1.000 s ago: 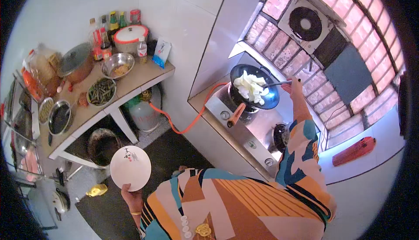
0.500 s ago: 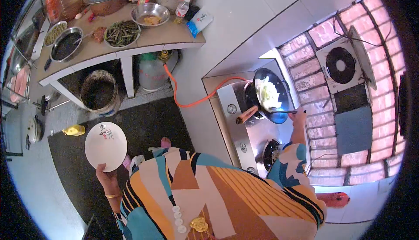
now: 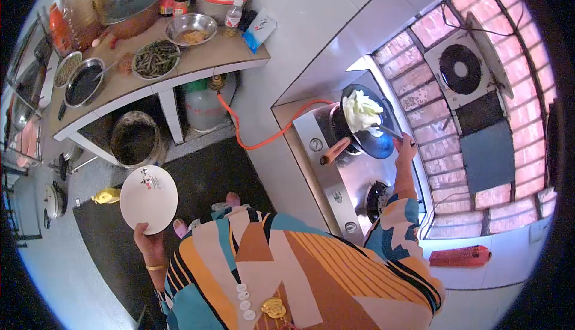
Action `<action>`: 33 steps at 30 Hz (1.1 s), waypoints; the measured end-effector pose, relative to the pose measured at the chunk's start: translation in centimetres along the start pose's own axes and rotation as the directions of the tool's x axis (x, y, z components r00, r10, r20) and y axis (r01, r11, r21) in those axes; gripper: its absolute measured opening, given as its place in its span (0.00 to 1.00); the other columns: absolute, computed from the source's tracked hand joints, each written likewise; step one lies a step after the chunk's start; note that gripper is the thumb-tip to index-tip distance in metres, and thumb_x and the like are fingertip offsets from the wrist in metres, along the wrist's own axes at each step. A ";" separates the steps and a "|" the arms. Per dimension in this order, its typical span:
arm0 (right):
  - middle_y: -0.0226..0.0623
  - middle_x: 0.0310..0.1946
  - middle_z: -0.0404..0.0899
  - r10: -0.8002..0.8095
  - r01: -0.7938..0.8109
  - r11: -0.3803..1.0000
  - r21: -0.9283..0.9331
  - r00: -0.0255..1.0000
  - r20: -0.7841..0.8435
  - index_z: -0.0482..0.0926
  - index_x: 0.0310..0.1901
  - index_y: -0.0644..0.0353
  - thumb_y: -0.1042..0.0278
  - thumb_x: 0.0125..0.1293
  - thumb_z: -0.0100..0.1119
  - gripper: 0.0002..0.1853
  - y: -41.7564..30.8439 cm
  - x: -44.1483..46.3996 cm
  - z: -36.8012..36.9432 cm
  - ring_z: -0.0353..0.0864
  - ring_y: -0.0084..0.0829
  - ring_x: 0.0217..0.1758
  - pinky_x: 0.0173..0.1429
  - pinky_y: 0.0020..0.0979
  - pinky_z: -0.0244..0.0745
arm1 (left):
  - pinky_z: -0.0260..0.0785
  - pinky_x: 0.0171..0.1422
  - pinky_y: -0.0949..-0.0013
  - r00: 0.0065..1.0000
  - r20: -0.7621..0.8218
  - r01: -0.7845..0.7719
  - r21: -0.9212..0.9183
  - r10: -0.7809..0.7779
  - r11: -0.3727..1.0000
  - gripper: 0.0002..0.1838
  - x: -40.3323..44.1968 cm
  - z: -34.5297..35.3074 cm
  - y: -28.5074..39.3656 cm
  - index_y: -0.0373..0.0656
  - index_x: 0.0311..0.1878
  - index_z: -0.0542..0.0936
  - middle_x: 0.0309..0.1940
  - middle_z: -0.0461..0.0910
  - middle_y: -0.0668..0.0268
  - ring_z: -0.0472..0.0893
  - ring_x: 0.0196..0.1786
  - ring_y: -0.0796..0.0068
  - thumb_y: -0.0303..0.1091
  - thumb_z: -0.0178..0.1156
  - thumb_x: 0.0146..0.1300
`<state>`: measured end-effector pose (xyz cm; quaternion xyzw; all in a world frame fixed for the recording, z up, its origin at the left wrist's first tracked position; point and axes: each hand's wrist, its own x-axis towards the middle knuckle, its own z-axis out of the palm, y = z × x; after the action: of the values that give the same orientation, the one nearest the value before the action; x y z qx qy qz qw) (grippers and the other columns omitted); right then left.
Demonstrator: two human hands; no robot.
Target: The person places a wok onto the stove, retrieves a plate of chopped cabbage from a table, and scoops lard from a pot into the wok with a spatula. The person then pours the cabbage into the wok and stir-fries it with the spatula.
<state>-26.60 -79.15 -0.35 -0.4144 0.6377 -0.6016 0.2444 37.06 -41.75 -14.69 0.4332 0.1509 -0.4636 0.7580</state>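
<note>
On the brown-topped tiled worktop (image 3: 230,53), the round steel bowl with dark contents (image 3: 75,105) lies near the left end, the round dish of green beans (image 3: 154,79) along the front edge and the blue-and-white packet (image 3: 259,30) at the right end. Before the front edge is the round white plate (image 3: 150,201). To the worktop's right, the round black metal wok (image 3: 380,142), with white slices (image 3: 362,109) inside, is over the silver steel stove's (image 3: 353,180) far end.

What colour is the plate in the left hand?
The plate is white with dark markings, shown in the head view.
</note>
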 end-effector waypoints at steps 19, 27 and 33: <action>0.44 0.27 0.74 -0.079 0.814 0.243 -0.528 0.559 0.825 0.75 0.37 0.58 0.74 0.46 0.53 0.13 -5.7 -10.5 8.8 0.75 0.41 0.32 0.37 0.37 0.69 | 0.70 0.43 0.67 0.987 0.074 0.127 0.199 -0.144 0.972 0.27 2.6 2.5 3.2 0.39 0.50 0.66 0.42 0.71 0.63 0.75 0.43 0.66 0.30 0.50 0.39; 0.44 0.21 0.74 -0.029 0.830 0.091 -0.550 0.554 0.832 0.76 0.35 0.57 0.73 0.44 0.54 0.12 -4.1 -10.2 8.3 0.75 0.43 0.28 0.34 0.38 0.70 | 0.70 0.41 0.69 0.990 0.118 0.052 0.221 -0.080 0.974 0.26 2.8 4.0 2.8 0.40 0.48 0.67 0.40 0.72 0.65 0.74 0.41 0.69 0.32 0.51 0.40; 0.39 0.18 0.76 -0.223 0.522 0.394 -0.756 0.853 0.472 0.78 0.33 0.60 0.66 0.49 0.54 0.10 -5.5 -3.8 5.8 0.77 0.31 0.20 0.27 0.31 0.70 | 0.70 0.42 0.69 0.986 0.112 0.085 0.283 -0.121 0.955 0.25 2.9 4.8 2.5 0.40 0.48 0.67 0.40 0.72 0.65 0.74 0.41 0.68 0.32 0.51 0.40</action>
<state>-18.60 -78.96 3.36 -0.6973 0.6951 -0.1681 -0.0484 39.83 -46.73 -12.48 0.4963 0.0579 -0.5457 0.6727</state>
